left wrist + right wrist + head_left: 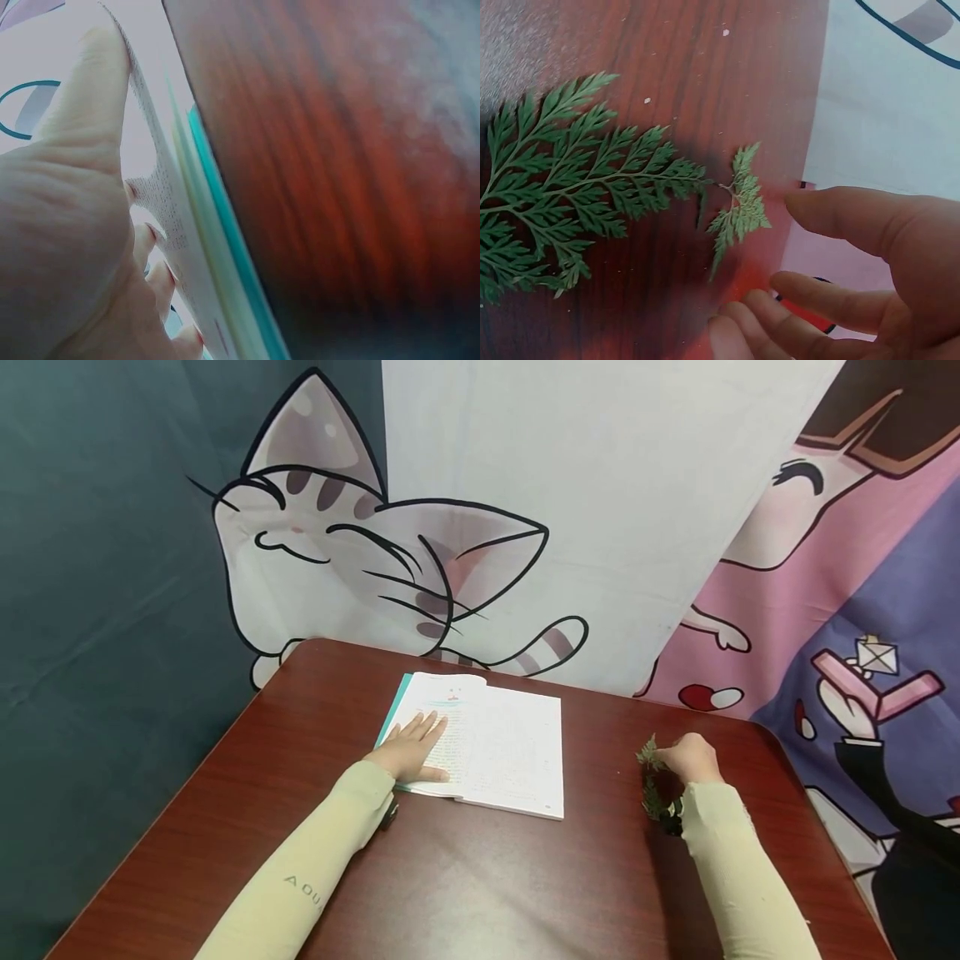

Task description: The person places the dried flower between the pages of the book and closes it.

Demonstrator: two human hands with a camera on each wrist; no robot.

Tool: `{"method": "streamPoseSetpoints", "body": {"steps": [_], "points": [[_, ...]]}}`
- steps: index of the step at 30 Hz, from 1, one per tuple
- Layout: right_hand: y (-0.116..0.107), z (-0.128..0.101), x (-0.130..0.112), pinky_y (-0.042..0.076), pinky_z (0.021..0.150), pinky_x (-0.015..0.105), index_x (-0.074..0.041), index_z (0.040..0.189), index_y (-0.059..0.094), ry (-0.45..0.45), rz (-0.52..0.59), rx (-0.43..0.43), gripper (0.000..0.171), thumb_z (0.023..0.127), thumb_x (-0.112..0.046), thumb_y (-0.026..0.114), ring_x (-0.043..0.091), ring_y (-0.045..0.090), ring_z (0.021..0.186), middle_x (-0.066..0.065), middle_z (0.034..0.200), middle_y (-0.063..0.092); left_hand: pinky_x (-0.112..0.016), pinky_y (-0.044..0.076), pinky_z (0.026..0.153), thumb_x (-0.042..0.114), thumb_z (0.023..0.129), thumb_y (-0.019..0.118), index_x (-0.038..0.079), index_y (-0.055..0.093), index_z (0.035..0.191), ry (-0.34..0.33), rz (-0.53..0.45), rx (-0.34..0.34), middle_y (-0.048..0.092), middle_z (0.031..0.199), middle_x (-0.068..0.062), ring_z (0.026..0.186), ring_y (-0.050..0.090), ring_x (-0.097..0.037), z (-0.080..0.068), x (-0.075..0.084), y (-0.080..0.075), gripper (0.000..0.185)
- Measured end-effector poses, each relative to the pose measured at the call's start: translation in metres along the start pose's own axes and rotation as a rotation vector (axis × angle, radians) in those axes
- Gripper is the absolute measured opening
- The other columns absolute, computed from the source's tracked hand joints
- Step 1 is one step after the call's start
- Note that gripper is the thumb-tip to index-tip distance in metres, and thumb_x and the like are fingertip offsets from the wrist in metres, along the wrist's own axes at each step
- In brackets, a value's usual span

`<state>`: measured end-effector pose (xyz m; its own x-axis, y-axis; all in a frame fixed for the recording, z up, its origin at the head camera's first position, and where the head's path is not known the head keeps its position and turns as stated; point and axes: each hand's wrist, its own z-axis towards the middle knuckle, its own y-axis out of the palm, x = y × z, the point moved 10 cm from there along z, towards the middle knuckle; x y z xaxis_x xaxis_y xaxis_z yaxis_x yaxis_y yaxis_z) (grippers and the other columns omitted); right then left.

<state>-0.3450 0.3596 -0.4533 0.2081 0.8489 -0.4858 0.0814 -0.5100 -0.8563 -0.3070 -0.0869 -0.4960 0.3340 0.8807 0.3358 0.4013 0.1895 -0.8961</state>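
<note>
An open book [513,752] with a teal cover edge [225,206] lies on the table. My left hand [408,750] rests spread on its left page, fingers straight over the printed text. In the left wrist view the thumb [94,82] stretches along the page. To the right of the book, my right hand [690,758] is beside a green fern-like leaf [592,187]. In the right wrist view its thumb and fingers are parted, with nothing between them. The leaf's paler curled tip [739,206] lies just short of the thumb. Part of the leaf's base runs out of that view.
The dark red wooden table [480,877] has rounded far corners. Behind it hangs a cloth backdrop [615,485] with cartoon cats and figures, close to the table's back edge. Small pale specks dot the tabletop around the leaf.
</note>
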Motion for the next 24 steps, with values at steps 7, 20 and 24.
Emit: {"method": "streamPoseSetpoints", "body": {"steps": [7, 20, 24], "points": [[0.010, 0.000, 0.005, 0.052, 0.052, 0.033, -0.001, 0.068, 0.057, 0.026, 0.021, -0.047, 0.034, 0.083, -0.024, 0.077, 0.023, 0.054, 0.060, 0.007, 0.064, 0.051, -0.063, 0.011, 0.120, 0.057, 0.094, 0.063, 0.005, 0.011, 0.163, -0.009, 0.012, 0.003, 0.006, 0.169, -0.019, 0.155, 0.003, -0.040, 0.001, -0.002, 0.001, 0.101], [0.018, 0.010, 0.012, 0.045, 0.057, 0.035, -0.011, 0.055, 0.052, 0.014, -0.005, -0.033, 0.036, 0.079, -0.019, 0.078, 0.025, 0.051, 0.063, 0.002, 0.058, 0.048, -0.063, 0.009, 0.121, 0.055, 0.094, 0.065, 0.004, 0.011, 0.163, -0.006, -0.013, 0.004, 0.005, 0.169, -0.019, 0.155, 0.002, -0.040, 0.002, -0.003, 0.002, 0.101], [0.020, 0.010, 0.015, 0.049, 0.056, 0.034, 0.000, 0.067, 0.065, 0.045, 0.037, -0.049, 0.026, 0.081, -0.017, 0.077, 0.024, 0.056, 0.062, 0.008, 0.064, 0.058, -0.061, 0.007, 0.121, 0.056, 0.095, 0.063, 0.006, 0.007, 0.163, -0.016, -0.003, -0.008, 0.002, 0.169, -0.018, 0.155, -0.001, -0.038, 0.004, -0.004, 0.005, 0.102]]}}
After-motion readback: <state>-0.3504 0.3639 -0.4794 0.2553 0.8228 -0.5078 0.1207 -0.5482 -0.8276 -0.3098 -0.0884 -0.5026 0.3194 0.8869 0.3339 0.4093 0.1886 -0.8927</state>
